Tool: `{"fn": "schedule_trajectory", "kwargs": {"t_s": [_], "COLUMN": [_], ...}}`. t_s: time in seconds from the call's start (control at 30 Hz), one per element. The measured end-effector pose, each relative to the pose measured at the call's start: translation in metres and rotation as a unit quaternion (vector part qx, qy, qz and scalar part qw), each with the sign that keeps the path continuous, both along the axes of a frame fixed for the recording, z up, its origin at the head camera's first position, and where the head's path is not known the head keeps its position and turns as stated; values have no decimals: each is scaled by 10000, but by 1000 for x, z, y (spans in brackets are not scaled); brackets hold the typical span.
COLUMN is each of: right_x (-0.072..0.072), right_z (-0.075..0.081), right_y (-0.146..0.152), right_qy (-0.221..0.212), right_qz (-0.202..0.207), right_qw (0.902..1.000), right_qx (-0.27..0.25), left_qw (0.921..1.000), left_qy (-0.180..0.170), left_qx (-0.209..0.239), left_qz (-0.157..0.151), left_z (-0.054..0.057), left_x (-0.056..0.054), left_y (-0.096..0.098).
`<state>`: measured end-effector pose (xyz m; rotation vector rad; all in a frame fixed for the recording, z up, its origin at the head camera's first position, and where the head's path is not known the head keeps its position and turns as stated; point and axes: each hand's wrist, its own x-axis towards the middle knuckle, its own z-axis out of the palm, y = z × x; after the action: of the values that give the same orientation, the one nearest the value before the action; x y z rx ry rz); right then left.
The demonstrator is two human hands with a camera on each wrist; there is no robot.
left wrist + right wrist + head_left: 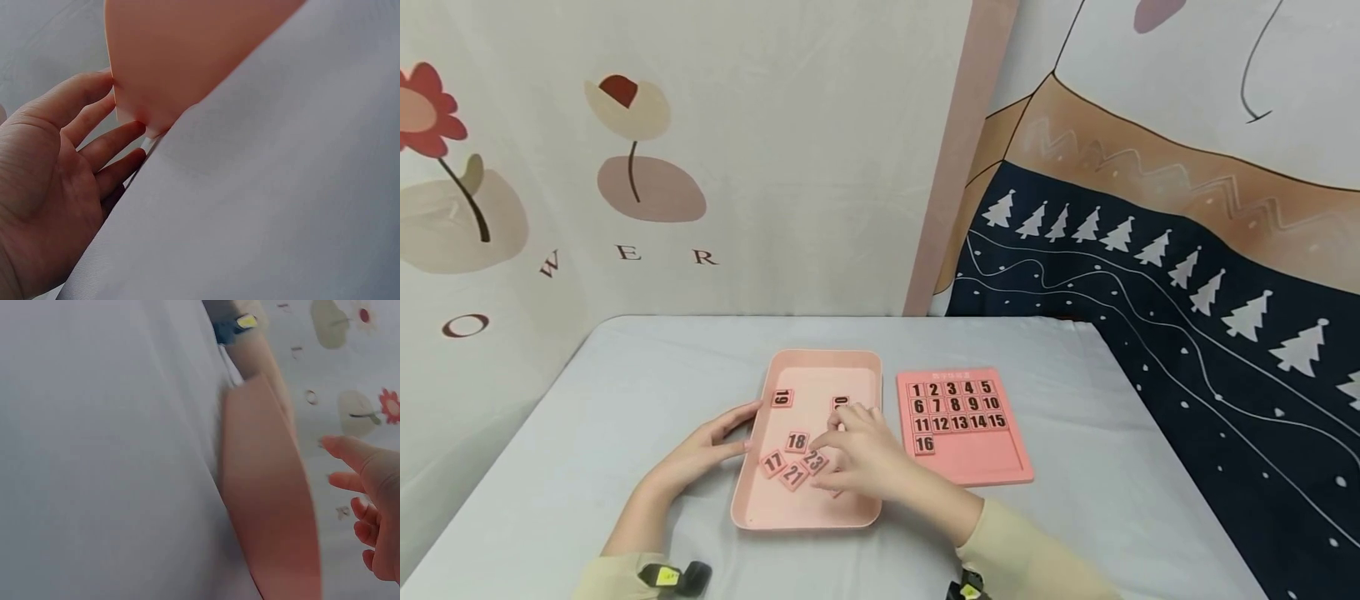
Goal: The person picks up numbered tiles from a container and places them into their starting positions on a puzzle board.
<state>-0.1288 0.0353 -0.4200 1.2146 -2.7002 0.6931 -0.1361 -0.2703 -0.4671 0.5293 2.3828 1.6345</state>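
Note:
The pink tray (805,510) holds loose number tiles, among them tile 17 (772,463), tile 18 (797,442), tile 19 (782,398), tile 21 (793,476) and tile 23 (814,462). My left hand (703,448) touches the tray's left rim with its fingertips. My right hand (867,457) hovers over the tray's right half, thumb near tile 23 and index finger reaching left. It partly covers a tile near the top (840,403) and another below the thumb. Nothing shows between its fingers in the right wrist view, where the thumb and index finger stand apart.
Right of the tray lies a pink number board (977,467), with tiles 1 to 16 set in rows from its top left. Both rest on a table with a white cloth (647,367). Printed curtains (820,167) hang behind and at the right.

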Motion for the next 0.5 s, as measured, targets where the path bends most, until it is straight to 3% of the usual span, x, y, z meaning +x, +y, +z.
{"fn": "schedule_trajectory", "kwargs": {"t_s": [0.5], "right_x": [-10], "right_z": [-30], "right_y": [-57], "right_qy": [61], "right_qz": [-36], "right_qw": [9991], "right_qx": [412], "left_qw": [9999], "left_qy": [113], "left_qx": [24], "left_qz": [-117], "left_z": [0], "left_x": [0], "left_y": [0]}}
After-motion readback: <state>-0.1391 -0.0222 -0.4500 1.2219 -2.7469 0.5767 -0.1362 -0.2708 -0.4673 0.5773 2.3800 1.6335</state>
